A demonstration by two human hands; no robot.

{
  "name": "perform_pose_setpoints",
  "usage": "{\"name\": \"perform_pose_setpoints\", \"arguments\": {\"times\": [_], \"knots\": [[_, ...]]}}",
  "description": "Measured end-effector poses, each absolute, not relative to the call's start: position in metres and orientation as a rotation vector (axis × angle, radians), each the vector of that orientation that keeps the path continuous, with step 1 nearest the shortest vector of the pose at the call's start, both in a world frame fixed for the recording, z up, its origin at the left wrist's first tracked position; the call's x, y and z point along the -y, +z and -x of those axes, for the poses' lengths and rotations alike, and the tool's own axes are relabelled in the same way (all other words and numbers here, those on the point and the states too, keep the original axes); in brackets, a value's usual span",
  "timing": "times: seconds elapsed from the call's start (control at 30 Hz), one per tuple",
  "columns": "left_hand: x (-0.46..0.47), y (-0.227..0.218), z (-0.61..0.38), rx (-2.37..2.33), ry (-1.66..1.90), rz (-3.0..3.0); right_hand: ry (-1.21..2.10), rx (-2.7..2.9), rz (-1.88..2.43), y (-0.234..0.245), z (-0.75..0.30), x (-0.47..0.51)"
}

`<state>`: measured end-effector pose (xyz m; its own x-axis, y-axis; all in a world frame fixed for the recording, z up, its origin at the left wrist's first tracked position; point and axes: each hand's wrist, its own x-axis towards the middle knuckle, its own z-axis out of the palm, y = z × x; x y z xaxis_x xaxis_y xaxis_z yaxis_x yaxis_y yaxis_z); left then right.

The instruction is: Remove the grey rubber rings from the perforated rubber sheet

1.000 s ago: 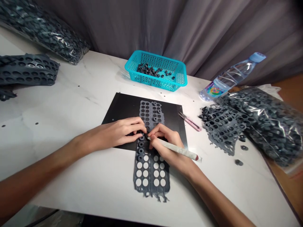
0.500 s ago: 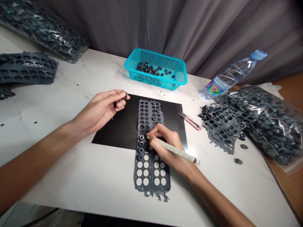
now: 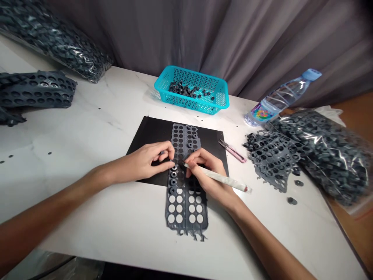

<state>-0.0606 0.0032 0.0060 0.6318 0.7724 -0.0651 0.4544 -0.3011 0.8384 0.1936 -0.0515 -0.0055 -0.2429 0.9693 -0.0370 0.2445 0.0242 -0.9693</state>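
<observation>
A grey rubber sheet [image 3: 186, 212] full of round holes lies partly on a black mat [image 3: 151, 136] in front of me. My left hand [image 3: 148, 161] rests on the mat with its fingers pinched together at the sheet's left edge, beside several small rings still seated in the sheet. My right hand [image 3: 204, 171] grips a paper-wrapped stick tool [image 3: 221, 180] like a pen, its tip touching the sheet close to the left fingertips.
A turquoise basket [image 3: 217, 102] with loose grey rings stands behind the mat. Pink tweezers [image 3: 233, 151], emptied sheets [image 3: 271, 157], a bag of parts [image 3: 326, 155] and a water bottle [image 3: 282, 97] lie right. More sheets [image 3: 37, 89] and a bag [image 3: 55, 42] lie left.
My left hand, raised toward the basket half a second ago with a small ring in its fingers, has come back down to the sheet beside the tool tip. The right hand hardly moved.
</observation>
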Motion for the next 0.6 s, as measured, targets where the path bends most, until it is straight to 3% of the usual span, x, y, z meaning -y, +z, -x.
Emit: {"name": "perform_pose_setpoints", "arguments": {"times": [0.2, 0.6], "knots": [[-0.0021, 0.0068, 0.0655, -0.732, 0.292, -2.181, 1.407, 1.635, 1.262, 0.0018, -0.1964, 0.0592], [-0.0047, 0.0025, 0.0649, -0.802, 0.296, -2.226, 1.157, 1.677, 1.339, 0.0013, -0.1896, 0.0581]]}}
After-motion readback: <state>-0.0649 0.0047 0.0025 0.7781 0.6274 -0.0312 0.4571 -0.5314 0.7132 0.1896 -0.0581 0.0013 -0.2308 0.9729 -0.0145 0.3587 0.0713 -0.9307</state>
